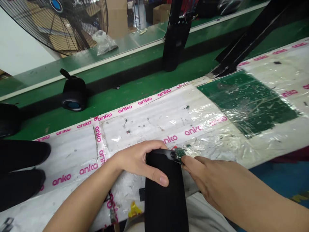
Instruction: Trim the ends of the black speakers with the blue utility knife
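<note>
My left hand (145, 164) wraps round the upper end of a long black speaker body (166, 196), its thumb lying across the top. The body points toward me, its near part over my lap. At its far right end a grey end piece with a dark round spot (173, 155) shows. My right hand (200, 174) is closed in a pinch at that corner, on a small dark green piece (179, 152). Fingers hide most of that piece, so its exact kind is unclear. A bit of red shows beside it.
Two black rounded bodies (21, 154) lie at the left. A black speaker with a strap (74, 93) stands on the green conveyor (135, 87), another black body (176, 45) farther right. Dark slanted post (251, 35) at upper right; fan (60, 25) behind. Taped plastic covers the worktop (145, 125).
</note>
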`<state>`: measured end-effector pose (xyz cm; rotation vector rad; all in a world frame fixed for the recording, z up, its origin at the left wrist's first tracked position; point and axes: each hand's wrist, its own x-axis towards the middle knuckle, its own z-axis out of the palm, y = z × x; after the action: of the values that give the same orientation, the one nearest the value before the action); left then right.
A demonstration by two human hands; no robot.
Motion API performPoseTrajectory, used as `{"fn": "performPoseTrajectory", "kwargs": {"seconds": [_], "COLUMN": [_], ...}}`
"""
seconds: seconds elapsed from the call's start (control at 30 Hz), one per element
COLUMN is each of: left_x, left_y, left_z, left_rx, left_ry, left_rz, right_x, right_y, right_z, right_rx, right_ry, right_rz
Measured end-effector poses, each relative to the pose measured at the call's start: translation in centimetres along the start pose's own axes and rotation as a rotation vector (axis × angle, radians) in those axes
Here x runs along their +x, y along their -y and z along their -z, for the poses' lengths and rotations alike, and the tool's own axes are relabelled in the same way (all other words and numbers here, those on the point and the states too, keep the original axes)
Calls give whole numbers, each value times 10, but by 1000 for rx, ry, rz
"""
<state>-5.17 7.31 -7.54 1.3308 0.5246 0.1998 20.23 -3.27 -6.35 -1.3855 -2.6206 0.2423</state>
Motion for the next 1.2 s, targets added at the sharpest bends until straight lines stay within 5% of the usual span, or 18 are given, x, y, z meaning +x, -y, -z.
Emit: {"fn": "performPoseTrajectory", "kwargs": {"seconds": [0.27,0.9,1.2], "left_x": [-2,1,1], "left_y": [3,4,8], "left_z": [-3,3,7], "left_rx": [-4,12,-46], "left_ry": [-17,12,52], "left_rz": [22,-14,19], "right_x": [-6,-3,10], "right_y": [-1,1,-7], "right_z": [18,6,-5], "right_rx": [-87,-134,0], "right_ry": [-18,156,121], "right_rz": [37,-3,43]}}
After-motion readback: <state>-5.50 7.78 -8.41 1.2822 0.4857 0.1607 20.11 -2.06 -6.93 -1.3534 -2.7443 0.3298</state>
